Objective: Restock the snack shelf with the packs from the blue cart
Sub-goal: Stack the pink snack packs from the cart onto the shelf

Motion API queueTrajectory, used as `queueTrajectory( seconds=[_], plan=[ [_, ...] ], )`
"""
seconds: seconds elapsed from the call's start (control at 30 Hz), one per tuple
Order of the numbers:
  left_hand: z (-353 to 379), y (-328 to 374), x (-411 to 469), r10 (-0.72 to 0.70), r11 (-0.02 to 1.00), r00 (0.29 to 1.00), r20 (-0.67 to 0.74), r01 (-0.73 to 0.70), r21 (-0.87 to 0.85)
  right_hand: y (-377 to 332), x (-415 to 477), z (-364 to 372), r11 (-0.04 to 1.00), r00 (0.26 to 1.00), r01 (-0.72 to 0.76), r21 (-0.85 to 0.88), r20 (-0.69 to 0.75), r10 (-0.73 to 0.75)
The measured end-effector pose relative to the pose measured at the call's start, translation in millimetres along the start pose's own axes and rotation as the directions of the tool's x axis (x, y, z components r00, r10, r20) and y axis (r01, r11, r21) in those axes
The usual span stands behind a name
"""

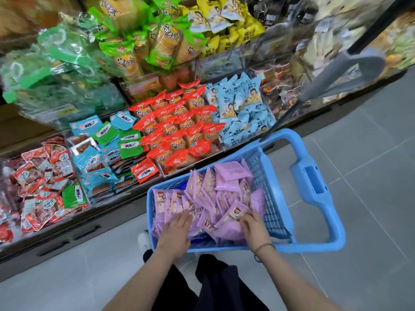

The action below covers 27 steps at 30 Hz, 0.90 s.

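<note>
Purple packs [224,187] heaped loose in blue cart [149,209], directly under both hands. Left hand [177,227]: fingers straight, flat on heap. Right hand [253,223]: fingers curled, seemingly pinching pack at its 10 o'clock. Snack shelf [101,218] at 11 o'clock from cart; left hand nearer.

Blue plastic cart [275,217] parked on the floor tight against the shelf, lilac-pink packs [225,184] heaped loose inside, tilted every which way, snack shelf [101,221] just behind, its bins crowded with red, blue and green packets
</note>
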State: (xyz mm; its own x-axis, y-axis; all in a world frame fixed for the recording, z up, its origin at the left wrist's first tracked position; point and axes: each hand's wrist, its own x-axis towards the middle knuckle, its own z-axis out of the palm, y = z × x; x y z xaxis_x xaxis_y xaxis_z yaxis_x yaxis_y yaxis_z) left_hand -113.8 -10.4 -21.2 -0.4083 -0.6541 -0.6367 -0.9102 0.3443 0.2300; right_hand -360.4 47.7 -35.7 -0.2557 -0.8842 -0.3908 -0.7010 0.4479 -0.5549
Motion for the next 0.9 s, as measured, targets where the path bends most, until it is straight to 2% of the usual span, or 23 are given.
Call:
queueTrajectory(
  seconds=[0.2, 0.27, 0.33, 0.4, 0.43, 0.47, 0.5, 0.53, 0.57, 0.6, 0.73, 0.8, 0.9],
  plan=[
    [6.3, -1.4, -4.5, -0.012, 0.997, 1.0, 0.024, 0.014, -0.076, -8.2, 18.8, 4.6, 0.969, 0.97, -0.242, -0.052, 0.012, 0.243],
    [1.9, 3.7, -4.8, -0.027, 0.992, 1.0, -0.007, 0.026, -0.125, -11.9, 22.0, 5.0, 0.967, 0.968, -0.252, 0.032, 0.007, 0.252],
    [-5.0, 13.9, -4.5, -0.055, 0.98, 0.994, -0.094, 0.036, -0.194, -19.0, 22.2, 0.4, 0.947, 0.963, -0.261, 0.187, -0.019, 0.269],
    [-16.0, 29.3, -4.3, -0.139, 0.911, 0.977, -0.16, 0.062, -0.407, -28.8, 20.5, -6.5, 0.914, 0.953, -0.269, 0.305, -0.051, 0.298],
    [-24.2, 37.8, -5.0, -0.171, 0.813, 0.978, -0.118, 0.073, -0.578, -36.4, 18.2, -9.2, 0.902, 0.951, -0.263, 0.341, -0.064, 0.302],
    [-32.2, 46.1, -6.2, -0.155, 0.657, 0.987, -0.027, 0.083, -0.75, -45.5, 14.7, -10.9, 0.892, 0.953, -0.244, 0.38, -0.075, 0.293],
    [-38.9, 54.6, -8.4, -0.087, 0.452, 0.994, 0.069, 0.101, -0.887, -54.9, 10.5, -10.9, 0.881, 0.959, -0.217, 0.42, -0.077, 0.273],
    [-43.5, 61.4, -10.8, -0.004, 0.239, 0.992, 0.123, 0.121, -0.964, -64.2, 5.6, -10.0, 0.871, 0.968, -0.184, 0.455, -0.069, 0.24],
    [-45.4, 64.7, -12.0, 0.048, 0.068, 0.988, 0.146, 0.143, -0.987, -73.4, -0.4, -9.3, 0.86, 0.98, -0.158, 0.484, -0.034, 0.199],
    [-47.7, 64.4, -11.8, 0.071, -0.048, 0.987, 0.144, 0.148, -0.988, -81.3, -6.2, -8.7, 0.848, 0.989, -0.141, 0.511, 0.032, 0.145],
    [-59.6, 49.0, -11.9, 0.092, -0.273, 0.991, 0.095, 0.117, -0.955, -91.2, -21.2, -6.9, 0.826, 0.951, -0.094, 0.555, 0.295, -0.09],
    [-60.2, 42.0, -13.2, 0.079, -0.377, 0.993, 0.083, 0.107, -0.92, -87.3, -23.0, -7.2, 0.833, 0.949, -0.081, 0.547, 0.298, -0.103],
    [-57.3, 34.5, -16.7, 0.075, -0.537, 0.993, 0.09, 0.116, -0.836, -81.3, -20.4, -6.4, 0.844, 0.971, -0.096, 0.528, 0.238, -0.038]
  ],
)
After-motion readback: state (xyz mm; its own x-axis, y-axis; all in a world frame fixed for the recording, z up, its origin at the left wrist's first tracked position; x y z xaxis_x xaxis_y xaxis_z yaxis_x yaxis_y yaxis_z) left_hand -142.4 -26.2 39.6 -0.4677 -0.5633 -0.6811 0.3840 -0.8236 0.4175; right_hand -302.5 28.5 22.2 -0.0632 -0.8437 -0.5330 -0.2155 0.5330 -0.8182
